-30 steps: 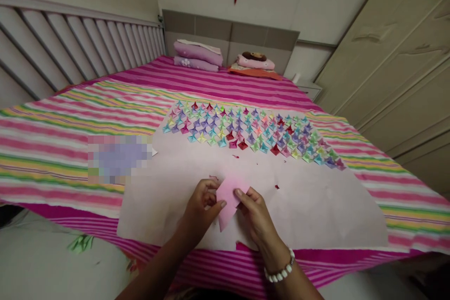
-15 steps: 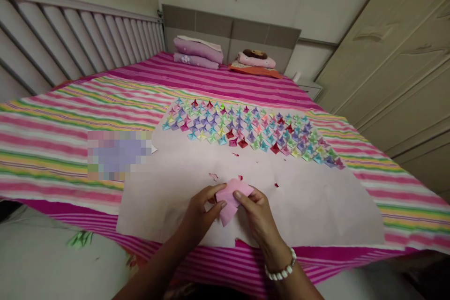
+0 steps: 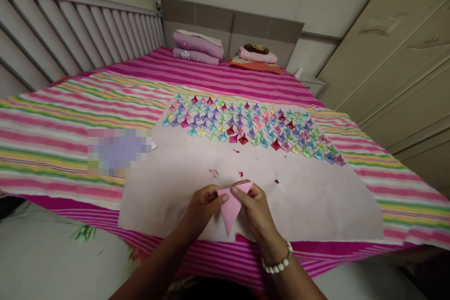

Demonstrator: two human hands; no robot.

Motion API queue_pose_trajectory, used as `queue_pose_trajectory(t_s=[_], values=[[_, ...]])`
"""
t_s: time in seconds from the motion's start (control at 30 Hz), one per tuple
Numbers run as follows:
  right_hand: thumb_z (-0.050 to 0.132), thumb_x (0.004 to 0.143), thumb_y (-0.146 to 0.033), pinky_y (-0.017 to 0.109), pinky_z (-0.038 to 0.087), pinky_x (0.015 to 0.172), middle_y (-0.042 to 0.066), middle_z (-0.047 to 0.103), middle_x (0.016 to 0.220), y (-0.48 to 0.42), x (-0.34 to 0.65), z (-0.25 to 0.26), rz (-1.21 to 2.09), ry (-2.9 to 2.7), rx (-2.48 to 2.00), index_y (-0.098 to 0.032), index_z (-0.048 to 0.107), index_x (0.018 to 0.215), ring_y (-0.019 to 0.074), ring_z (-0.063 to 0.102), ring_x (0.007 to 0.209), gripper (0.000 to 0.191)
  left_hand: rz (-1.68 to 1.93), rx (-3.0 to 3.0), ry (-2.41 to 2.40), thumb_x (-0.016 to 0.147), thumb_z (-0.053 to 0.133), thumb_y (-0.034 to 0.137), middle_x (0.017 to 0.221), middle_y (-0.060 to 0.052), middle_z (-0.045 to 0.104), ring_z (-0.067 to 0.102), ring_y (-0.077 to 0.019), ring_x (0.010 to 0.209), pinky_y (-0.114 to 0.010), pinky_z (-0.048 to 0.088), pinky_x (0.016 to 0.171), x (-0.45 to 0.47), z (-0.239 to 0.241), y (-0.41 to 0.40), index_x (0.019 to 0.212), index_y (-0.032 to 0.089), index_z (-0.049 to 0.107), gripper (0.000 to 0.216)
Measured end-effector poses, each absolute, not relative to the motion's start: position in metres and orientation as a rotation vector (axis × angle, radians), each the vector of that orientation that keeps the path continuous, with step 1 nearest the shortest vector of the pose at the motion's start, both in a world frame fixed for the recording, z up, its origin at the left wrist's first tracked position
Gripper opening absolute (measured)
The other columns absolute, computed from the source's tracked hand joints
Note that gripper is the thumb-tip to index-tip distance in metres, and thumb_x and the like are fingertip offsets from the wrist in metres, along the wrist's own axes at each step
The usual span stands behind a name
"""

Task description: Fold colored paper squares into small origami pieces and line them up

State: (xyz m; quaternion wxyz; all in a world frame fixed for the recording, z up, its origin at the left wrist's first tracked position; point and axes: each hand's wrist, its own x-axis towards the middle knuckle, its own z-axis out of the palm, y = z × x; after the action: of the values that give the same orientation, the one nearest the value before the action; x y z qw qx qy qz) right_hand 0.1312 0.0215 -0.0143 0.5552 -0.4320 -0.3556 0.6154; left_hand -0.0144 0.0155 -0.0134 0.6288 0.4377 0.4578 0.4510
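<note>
Both my hands pinch a piece of pink paper (image 3: 231,208) folded into a triangle that points down toward me. My left hand (image 3: 202,206) grips its left upper corner, fingers closed. My right hand (image 3: 255,208), with a white bead bracelet at the wrist, grips the right upper corner. The paper hangs just above the near edge of a large pale pink sheet (image 3: 316,201) spread on the bed. Farther back on that sheet lie rows of several small folded paper pieces (image 3: 249,126) in many colours.
The bed has a pink, yellow and green striped cover (image 3: 70,117). Pillows (image 3: 198,47) and a soft toy (image 3: 258,54) lie at the headboard. A slatted rail runs along the left, wardrobe doors (image 3: 397,56) stand on the right. Small red scraps (image 3: 213,172) dot the sheet.
The pink paper was turned and folded flatter between my fingers; it now forms a clean triangle pointing down. My hands stayed at the sheet's near edge.
</note>
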Motion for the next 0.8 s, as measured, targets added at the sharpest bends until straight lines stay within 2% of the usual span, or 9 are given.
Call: queue_pose_trajectory(t_s=[0.1,0.2,0.27,0.4,0.5,0.63,0.8], values=[[0.079,0.067,-0.032,0.025,0.040,0.057,-0.003,0.061,0.059,0.022,0.129,-0.009,1.412,-0.827,-1.051,-0.016,0.065,0.066,0.0108,0.050,0.055,0.021,1.051,0.976,1.094,0.074,0.067,0.039,0.058,0.003,0.052,0.045,-0.0094,0.057,-0.021,0.035,0.054,-0.011,-0.014,0.014,0.066,0.014,0.060,0.027],[0.079,0.067,-0.032,0.023,0.037,0.055,-0.005,0.054,0.054,0.026,0.130,-0.004,1.359,-0.794,-1.055,-0.017,0.061,0.060,0.0090,0.044,0.052,0.024,1.049,0.852,1.034,0.074,0.068,0.042,0.057,0.004,0.051,0.044,-0.0090,0.056,-0.021,0.035,0.055,-0.009,-0.015,0.013,0.064,0.015,0.057,0.031],[0.076,0.071,-0.035,0.023,0.035,0.055,-0.005,0.050,0.053,0.029,0.132,-0.001,1.333,-0.785,-1.034,-0.017,0.059,0.058,0.0089,0.042,0.052,0.027,1.061,0.709,0.962,0.071,0.070,0.041,0.057,0.004,0.052,0.045,-0.0088,0.055,-0.021,0.036,0.056,-0.008,-0.017,0.014,0.066,0.015,0.058,0.030],[0.060,0.083,-0.046,0.025,0.037,0.056,-0.001,0.056,0.062,0.029,0.133,-0.001,1.389,-0.818,-0.923,-0.018,0.067,0.073,0.0121,0.047,0.057,0.030,1.054,0.463,0.818,0.066,0.075,0.034,0.059,0.003,0.055,0.048,-0.0091,0.055,-0.021,0.038,0.056,-0.006,-0.017,0.016,0.066,0.014,0.060,0.026],[0.062,0.083,-0.043,0.025,0.038,0.058,0.000,0.059,0.066,0.025,0.131,-0.004,1.459,-0.858,-0.894,-0.018,0.069,0.084,0.0126,0.048,0.059,0.026,1.055,0.407,0.749,0.068,0.075,0.030,0.060,0.002,0.058,0.048,-0.0088,0.053,-0.022,0.038,0.055,-0.005,-0.012,0.016,0.068,0.013,0.064,0.020],[0.067,0.080,-0.036,0.025,0.037,0.059,-0.001,0.057,0.063,0.019,0.126,-0.005,1.510,-0.867,-0.913,-0.019,0.068,0.083,0.0115,0.047,0.058,0.017,1.017,0.357,0.771,0.071,0.072,0.031,0.054,0.003,0.055,0.042,-0.0066,0.044,-0.022,0.034,0.047,-0.003,-0.007,0.015,0.065,0.014,0.064,0.020],[0.070,0.075,-0.031,0.024,0.039,0.058,-0.002,0.058,0.062,0.020,0.125,-0.004,1.507,-0.857,-0.934,-0.019,0.068,0.081,0.0114,0.047,0.057,0.013,1.004,0.354,0.785,0.070,0.074,0.034,0.060,0.001,0.060,0.048,-0.0085,0.050,-0.023,0.041,0.056,-0.002,-0.008,0.015,0.072,0.013,0.067,0.021]])
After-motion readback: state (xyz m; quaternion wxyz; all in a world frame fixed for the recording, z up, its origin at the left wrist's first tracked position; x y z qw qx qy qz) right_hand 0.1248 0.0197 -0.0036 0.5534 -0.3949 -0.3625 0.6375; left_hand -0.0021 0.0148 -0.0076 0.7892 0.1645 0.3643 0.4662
